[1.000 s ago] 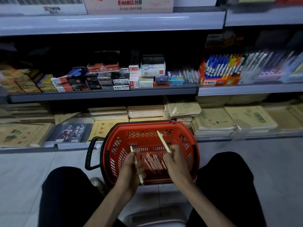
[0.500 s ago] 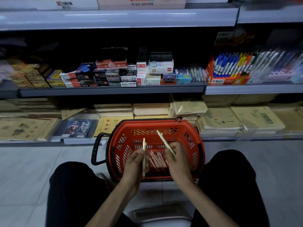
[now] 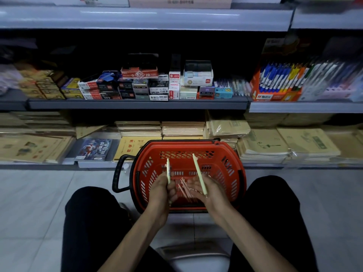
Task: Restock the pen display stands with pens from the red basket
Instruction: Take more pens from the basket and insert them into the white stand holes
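The left hand [image 3: 163,188] is held over the red basket [image 3: 231,173], its fingers curled around a pale yellow upright pen [image 3: 168,170]. The right hand [image 3: 210,191] is turned partly palm up beside it, and a tilted pen [image 3: 198,171] of the same colour is gripped in it. A loose heap of pink pens [image 3: 185,191] is seen on the basket bottom, between the hands. The basket is placed on the floor [image 3: 59,193], in front of the shelves [image 3: 137,104]

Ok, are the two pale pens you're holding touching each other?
Apart. In the head view the left hand holds the upright pen, the right hand the slanted pen; red basket mesh shows between them throughout.
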Motion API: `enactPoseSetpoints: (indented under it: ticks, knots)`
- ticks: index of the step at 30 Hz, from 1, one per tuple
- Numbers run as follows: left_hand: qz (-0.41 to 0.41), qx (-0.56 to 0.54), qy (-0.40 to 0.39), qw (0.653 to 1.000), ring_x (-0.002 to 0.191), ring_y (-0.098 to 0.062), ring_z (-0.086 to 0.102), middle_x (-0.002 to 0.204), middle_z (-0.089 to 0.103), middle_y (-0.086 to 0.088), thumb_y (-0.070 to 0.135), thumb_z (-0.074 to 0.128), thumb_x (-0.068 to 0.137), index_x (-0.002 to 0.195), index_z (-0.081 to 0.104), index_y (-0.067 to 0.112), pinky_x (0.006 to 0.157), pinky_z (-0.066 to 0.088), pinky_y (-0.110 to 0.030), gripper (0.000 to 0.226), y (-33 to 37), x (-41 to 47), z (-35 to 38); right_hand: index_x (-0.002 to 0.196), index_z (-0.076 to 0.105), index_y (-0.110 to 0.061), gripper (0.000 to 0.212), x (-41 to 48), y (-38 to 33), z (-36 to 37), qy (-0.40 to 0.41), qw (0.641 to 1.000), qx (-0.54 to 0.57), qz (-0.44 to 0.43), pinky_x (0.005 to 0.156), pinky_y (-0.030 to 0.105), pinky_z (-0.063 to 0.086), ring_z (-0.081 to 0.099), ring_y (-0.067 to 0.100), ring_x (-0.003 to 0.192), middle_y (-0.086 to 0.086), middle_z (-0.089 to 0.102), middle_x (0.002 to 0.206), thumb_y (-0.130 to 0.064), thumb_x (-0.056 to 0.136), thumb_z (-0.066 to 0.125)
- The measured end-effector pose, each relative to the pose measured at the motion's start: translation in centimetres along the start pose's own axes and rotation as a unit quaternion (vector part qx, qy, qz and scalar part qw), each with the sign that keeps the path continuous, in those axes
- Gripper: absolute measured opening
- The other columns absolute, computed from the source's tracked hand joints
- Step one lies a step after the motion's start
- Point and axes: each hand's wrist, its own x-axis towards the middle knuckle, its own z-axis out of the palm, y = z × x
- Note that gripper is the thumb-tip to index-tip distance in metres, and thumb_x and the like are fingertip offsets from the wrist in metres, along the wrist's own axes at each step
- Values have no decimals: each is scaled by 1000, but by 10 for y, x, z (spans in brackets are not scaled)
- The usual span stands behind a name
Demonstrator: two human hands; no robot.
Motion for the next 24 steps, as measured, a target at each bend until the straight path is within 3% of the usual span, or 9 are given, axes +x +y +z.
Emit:
enactPoseSetpoints:
  ticks: [4, 8, 11, 14, 16, 19, 22, 24]
  knots:
    - [32, -2, -24, 999, 56, -15, 31, 68, 39, -2, 23, 38, 109, 113, 59, 10, 49, 31, -26, 25, 5, -5, -1, 102, 74, -5, 35, 0, 4, 2, -12, 1000, 9, 19, 88, 38, 56, 72, 25, 93, 13, 77, 100, -31, 107, 51]
    - [64, 0, -42, 997, 82, -33, 54, 98, 58, -25, 32, 49, 107, 126, 67, 9, 78, 48, -46, 35, 15, -15, -6, 113, 74, -4, 25, -6, 2, 6, -45, 998, -33, -21, 92, 42, 54, 74, 30, 103, 15, 78, 108, -23, 100, 65]
    - [66, -40, -27, 997, 79, -26, 58, 99, 62, -17, 37, 59, 101, 126, 68, 15, 70, 48, -38, 35, 24, -21, -9, 112, 66, 0, 17, -9, -7, 15, -54, 990, -99, -87, 86, 41, 58, 76, 32, 101, 17, 78, 103, -9, 99, 66]
    - [72, -68, -41, 994, 69, -19, 56, 87, 60, -9, 34, 62, 99, 119, 69, 9, 61, 47, -29, 33, 34, -25, -10, 102, 54, -9, 15, -13, -17, 30, -35, 977, -157, -142, 66, 35, 57, 76, 24, 77, 15, 77, 90, 6, 99, 55]
    - [81, -67, -50, 993, 64, -14, 56, 81, 63, -4, 31, 63, 100, 110, 72, 10, 57, 48, -26, 25, 43, -28, -9, 97, 58, -14, 19, -18, -27, 41, -25, 959, -202, -196, 57, 26, 49, 66, 18, 64, 10, 72, 84, 4, 100, 50]
    - [96, -63, -42, 993, 62, -14, 57, 79, 64, -5, 32, 67, 99, 109, 73, 8, 56, 50, -25, 27, 57, -33, -5, 98, 73, -18, 20, -32, -52, 63, -63, 947, -202, -242, 61, 16, 46, 65, 6, 72, -2, 73, 84, -3, 98, 59]
    - [117, -85, -36, 989, 81, -25, 71, 97, 74, -19, 28, 67, 99, 117, 74, 7, 77, 61, -40, 29, 70, -35, 4, 106, 78, -14, 14, -38, -80, 86, -98, 945, -186, -250, 72, 9, 51, 73, 0, 89, -8, 79, 95, -14, 93, 74]
    - [135, -105, -43, 984, 101, -34, 70, 115, 73, -25, 24, 69, 97, 120, 73, 5, 97, 54, -51, 31, 85, -37, 11, 103, 79, -11, 16, -39, -98, 100, -89, 942, -178, -268, 73, 11, 52, 74, 4, 89, -3, 80, 95, -12, 87, 81]
